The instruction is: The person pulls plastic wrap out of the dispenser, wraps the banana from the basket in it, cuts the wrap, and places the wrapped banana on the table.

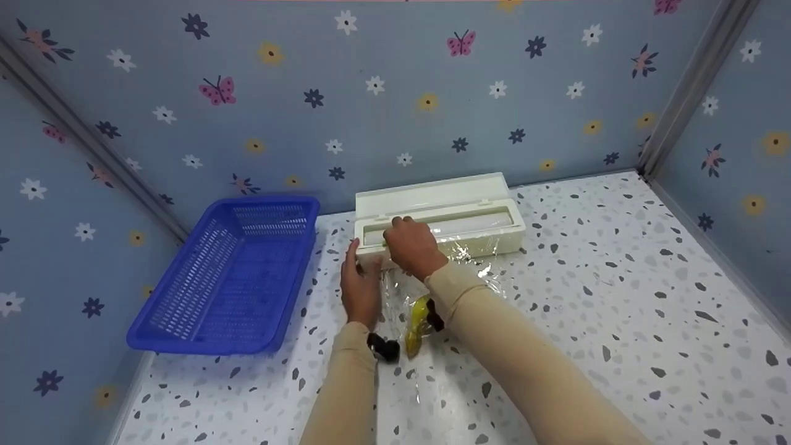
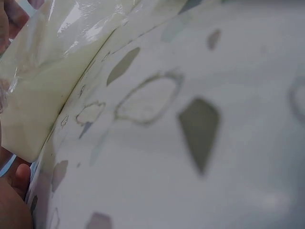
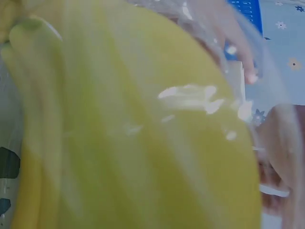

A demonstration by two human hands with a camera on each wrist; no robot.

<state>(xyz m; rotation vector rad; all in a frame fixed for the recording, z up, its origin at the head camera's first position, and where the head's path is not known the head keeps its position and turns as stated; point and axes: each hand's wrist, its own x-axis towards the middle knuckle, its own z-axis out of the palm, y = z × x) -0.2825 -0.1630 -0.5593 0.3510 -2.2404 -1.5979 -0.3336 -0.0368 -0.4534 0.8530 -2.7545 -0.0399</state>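
Note:
A cream cling-film dispenser (image 1: 454,210) lies with its lid up at the back of the speckled table (image 1: 587,321). My right hand (image 1: 400,232) sits on its front left part, fingers curled over the front edge. My left hand (image 1: 357,272) lies with straight fingers on the table by the dispenser's left corner (image 2: 33,105), at the edge of the pulled-out clear film (image 1: 476,259). A yellow banana (image 1: 418,321) lies under that film between my forearms; it fills the right wrist view (image 3: 133,133). What my right fingertips hold is hidden.
A blue slotted basket (image 1: 232,272) stands at the left, tilted against the wall. Flowered blue walls (image 1: 395,105) close off the back and both sides. Bare tabletop stretches to the right and in front.

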